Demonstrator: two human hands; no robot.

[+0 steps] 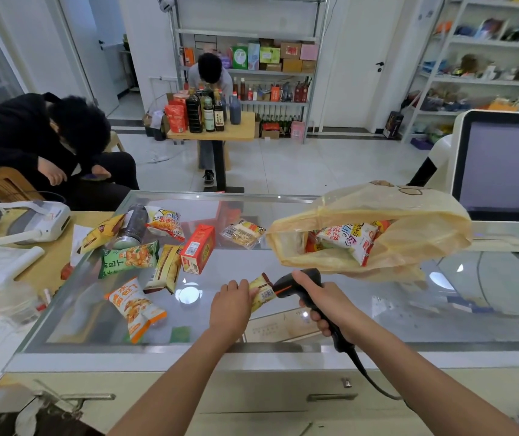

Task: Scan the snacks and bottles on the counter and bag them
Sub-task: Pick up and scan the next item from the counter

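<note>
Packet (262, 293): yellow snack, just above the table (377, 297), barcode up, at the scanner (299, 283) nose.
Handling: light, soft, probably slippery; pinch an edge, clear of the barcode.
Left hand (231, 305): fingers pinch its edge.
Right hand (325, 305): fingers clamped round the scanner.
Around: bag (424, 234) open just beyond; loose snacks (129, 258) left, not in the way.

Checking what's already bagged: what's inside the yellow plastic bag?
In the mouth of the yellow plastic bag a white snack packet with pink lettering shows, red packaging beside it. Anything deeper is hidden by the film.
</note>
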